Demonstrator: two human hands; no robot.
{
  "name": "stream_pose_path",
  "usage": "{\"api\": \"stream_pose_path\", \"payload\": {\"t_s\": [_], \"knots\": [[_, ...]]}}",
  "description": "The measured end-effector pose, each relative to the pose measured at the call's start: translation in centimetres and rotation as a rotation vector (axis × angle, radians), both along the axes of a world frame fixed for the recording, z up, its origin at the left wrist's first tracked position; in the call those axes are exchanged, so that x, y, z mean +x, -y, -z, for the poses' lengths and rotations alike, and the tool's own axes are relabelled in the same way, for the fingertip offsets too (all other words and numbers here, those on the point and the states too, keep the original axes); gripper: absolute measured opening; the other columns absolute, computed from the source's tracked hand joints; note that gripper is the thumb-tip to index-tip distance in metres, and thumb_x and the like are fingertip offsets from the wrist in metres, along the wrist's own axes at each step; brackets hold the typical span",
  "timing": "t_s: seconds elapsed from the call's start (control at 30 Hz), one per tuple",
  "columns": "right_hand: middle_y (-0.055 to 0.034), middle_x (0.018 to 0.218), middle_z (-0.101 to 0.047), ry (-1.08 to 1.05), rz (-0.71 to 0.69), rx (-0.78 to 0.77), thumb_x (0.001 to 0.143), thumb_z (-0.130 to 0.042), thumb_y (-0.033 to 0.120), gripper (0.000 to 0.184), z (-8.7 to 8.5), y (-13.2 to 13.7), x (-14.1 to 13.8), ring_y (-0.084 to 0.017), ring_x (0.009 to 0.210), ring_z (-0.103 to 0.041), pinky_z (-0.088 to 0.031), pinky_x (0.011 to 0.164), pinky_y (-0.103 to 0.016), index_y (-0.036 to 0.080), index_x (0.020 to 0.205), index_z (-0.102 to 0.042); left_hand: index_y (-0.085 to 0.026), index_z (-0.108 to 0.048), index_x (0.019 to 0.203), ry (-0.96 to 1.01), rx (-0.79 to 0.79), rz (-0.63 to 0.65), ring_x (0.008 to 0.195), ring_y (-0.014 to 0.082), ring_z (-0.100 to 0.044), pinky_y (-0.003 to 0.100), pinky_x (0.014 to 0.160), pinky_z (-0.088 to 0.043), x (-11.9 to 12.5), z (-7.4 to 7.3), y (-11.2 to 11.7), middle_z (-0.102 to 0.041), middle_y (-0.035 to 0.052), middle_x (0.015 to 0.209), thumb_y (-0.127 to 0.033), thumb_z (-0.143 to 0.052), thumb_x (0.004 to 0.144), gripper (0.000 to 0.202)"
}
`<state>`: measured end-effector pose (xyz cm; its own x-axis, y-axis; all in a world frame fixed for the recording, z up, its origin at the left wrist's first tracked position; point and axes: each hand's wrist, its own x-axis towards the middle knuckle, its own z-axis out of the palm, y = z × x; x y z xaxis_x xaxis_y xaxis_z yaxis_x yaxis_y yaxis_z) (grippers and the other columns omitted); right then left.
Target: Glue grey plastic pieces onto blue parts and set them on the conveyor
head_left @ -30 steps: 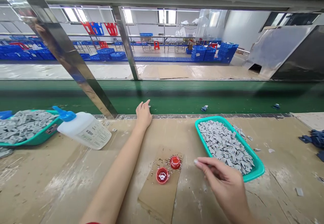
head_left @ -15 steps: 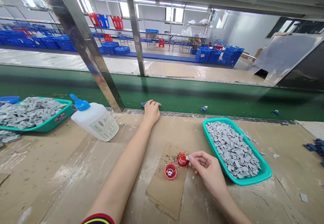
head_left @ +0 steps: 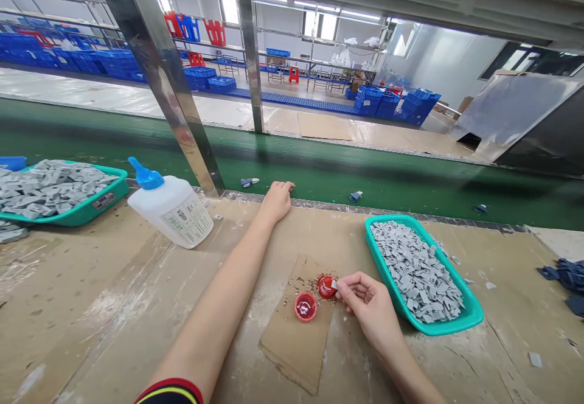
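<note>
My right hand pinches a small grey tag between thumb and forefinger, and the tag touches the rim of a red cap. A second red dish holding a little glossy liquid sits close by. Both stand on a piece of cardboard scattered with crumbs. My left hand rests empty on the far edge of the workbench, fingers relaxed. To the right, a teal plastic basket is heaped with grey tags. A white glue bottle with a blue nozzle lies to the left.
A second teal basket of grey tags sits at the left. Beyond the bench runs a green conveyor belt with a few small pieces on it. A steel post rises behind the bottle. Dark blue fabric pieces lie at the right.
My right hand has moved left from beside the basket to the red cap, with a grey tag now visible in its fingers. The left hand has barely moved.
</note>
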<state>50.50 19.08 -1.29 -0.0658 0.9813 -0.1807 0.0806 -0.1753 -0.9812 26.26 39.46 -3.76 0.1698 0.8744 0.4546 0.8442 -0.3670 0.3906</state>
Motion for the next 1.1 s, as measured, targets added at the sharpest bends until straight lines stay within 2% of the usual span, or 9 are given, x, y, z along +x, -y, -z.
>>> {"api": "stream_pose_path", "payload": {"t_s": [0.27,0.5,0.6,0.7,0.8,0.9,1.0,1.1], "knots": [[-0.0075,0.068,-0.068,-0.015,0.007,-0.035,0.073,-0.07,0.052,0.039,0.6,-0.1,0.2,-0.016,0.063,-0.058,-0.042,0.051,-0.023,0.014,0.075,-0.063,-0.016,-0.058,0.111,0.032,0.011,-0.011,0.105,0.0255,-0.049,0.039,0.088,-0.046,-0.1,0.2,-0.2,-0.065,0.0092,0.097,-0.003,-0.039,0.082,0.038],[-0.0061,0.066,-0.066,-0.086,0.004,-0.044,0.072,-0.072,0.051,0.039,0.1,-0.1,0.3,-0.014,0.061,-0.056,-0.04,0.05,-0.021,0.014,0.073,-0.062,-0.017,-0.056,0.115,0.044,0.026,0.0,0.108,0.0248,-0.049,0.038,0.091,-0.044,0.6,-0.9,0.4,-0.064,0.0092,0.102,-0.011,-0.037,0.089,0.033],[-0.0059,0.065,-0.066,-0.115,0.008,-0.037,0.072,-0.072,0.051,0.039,0.1,-0.2,0.2,-0.014,0.058,-0.056,-0.039,0.049,-0.021,0.014,0.073,-0.061,-0.016,-0.056,0.114,0.035,0.018,0.018,0.108,0.025,-0.05,0.039,0.093,-0.042,2.0,-1.8,0.3,-0.063,0.0099,0.105,-0.019,-0.039,0.092,0.028],[-0.0058,0.063,-0.066,-0.149,0.02,-0.03,0.073,-0.072,0.051,0.038,0.0,-0.3,0.0,-0.013,0.056,-0.055,-0.039,0.049,-0.021,0.014,0.071,-0.061,-0.016,-0.057,0.113,0.014,-0.027,0.057,0.106,0.0253,-0.053,0.038,0.092,-0.043,4.4,-2.6,-0.6,-0.064,0.0105,0.108,-0.03,-0.043,0.092,0.029],[-0.0062,0.063,-0.067,-0.168,0.03,-0.028,0.072,-0.073,0.051,0.039,-0.1,-0.3,-0.2,-0.013,0.056,-0.056,-0.039,0.048,-0.021,0.014,0.07,-0.061,-0.015,-0.059,0.112,-0.009,-0.108,0.11,0.105,0.0267,-0.054,0.037,0.088,-0.044,7.4,-2.9,-2.2,-0.065,0.0121,0.108,-0.039,-0.051,0.088,0.035],[-0.0068,0.064,-0.067,-0.182,0.034,-0.043,0.072,-0.072,0.052,0.04,0.0,-0.4,-0.2,-0.013,0.056,-0.056,-0.039,0.047,-0.021,0.014,0.071,-0.061,-0.014,-0.062,0.106,-0.003,-0.198,0.133,0.104,0.0285,-0.056,0.038,0.087,-0.044,9.7,-2.9,-4.2,-0.066,0.0137,0.104,-0.039,-0.061,0.082,0.035],[-0.0072,0.064,-0.067,-0.19,0.038,-0.039,0.071,-0.072,0.053,0.041,0.1,-0.4,-0.1,-0.014,0.057,-0.057,-0.039,0.046,-0.021,0.014,0.071,-0.06,-0.013,-0.065,0.097,0.053,-0.282,0.13,0.101,0.0265,-0.059,0.042,0.09,-0.043,10.6,-2.9,-5.5,-0.067,0.012,0.098,-0.034,-0.063,0.081,0.026],[-0.0071,0.064,-0.067,-0.197,0.035,-0.033,0.071,-0.072,0.053,0.041,0.0,-0.4,0.1,-0.015,0.058,-0.057,-0.039,0.045,-0.021,0.014,0.071,-0.06,-0.012,-0.064,0.104,0.174,-0.336,0.127,0.1,0.0268,-0.06,0.045,0.091,-0.044,9.9,-3.0,-5.0,-0.066,0.0126,0.1,-0.031,-0.061,0.082,0.029]]}}
